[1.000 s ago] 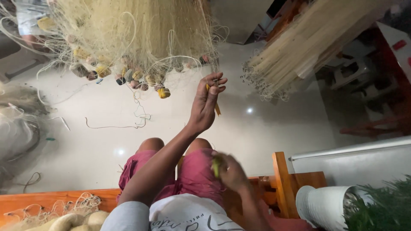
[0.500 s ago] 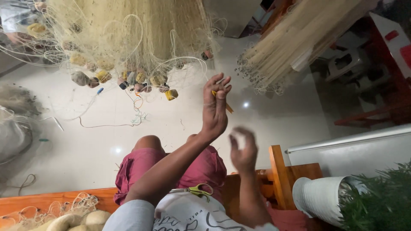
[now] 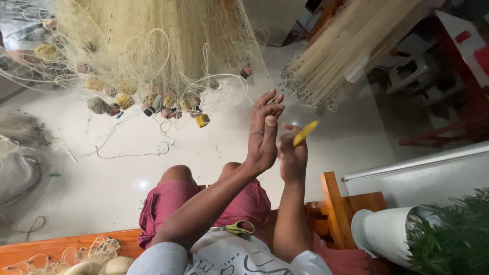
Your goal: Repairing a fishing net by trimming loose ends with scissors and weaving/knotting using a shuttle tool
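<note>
1. Pale yellowish fishing net (image 3: pixel 153 46), biggest thing in view, hangs bunched at top left, its lower edge lined with small rounded floats (image 3: pixel 202 120) in yellow, grey and brown; loose white line loops off it.
2. Second net bundle (image 3: pixel 346 56) hangs top right, slanted, dark little weights along its frayed end; well apart from the first.
3. White glossy floor (image 3: pixel 127 173) under everything, with stray bits of line lying on it.
4. Orange wooden bench (image 3: pixel 336 203), person seated on it, knees in red-pink shorts (image 3: pixel 168 203).
5. White ribbed pot (image 3: pixel 382 231) at lower right with a green plant (image 3: pixel 453 229), just beside the bench end.
6. Left hand (image 3: pixel 263 133) raised, palm facing right, fingers straight and close together, tips touching thin net strands below the first net; cannot tell whether any strand is pinched.
7. Right hand (image 3: pixel 292 153) just beside the left, near touching, fingers curled, pinching the yellow netting needle (image 3: pixel 305 133) between thumb and fingers.
8. Needle sticks up and to the right from the right hand, tilted, held in the air between the two nets.
9. Scissors (image 3: pixel 235 227) with yellow-green handles lie in the lap, on the white shirt, untouched.
</note>
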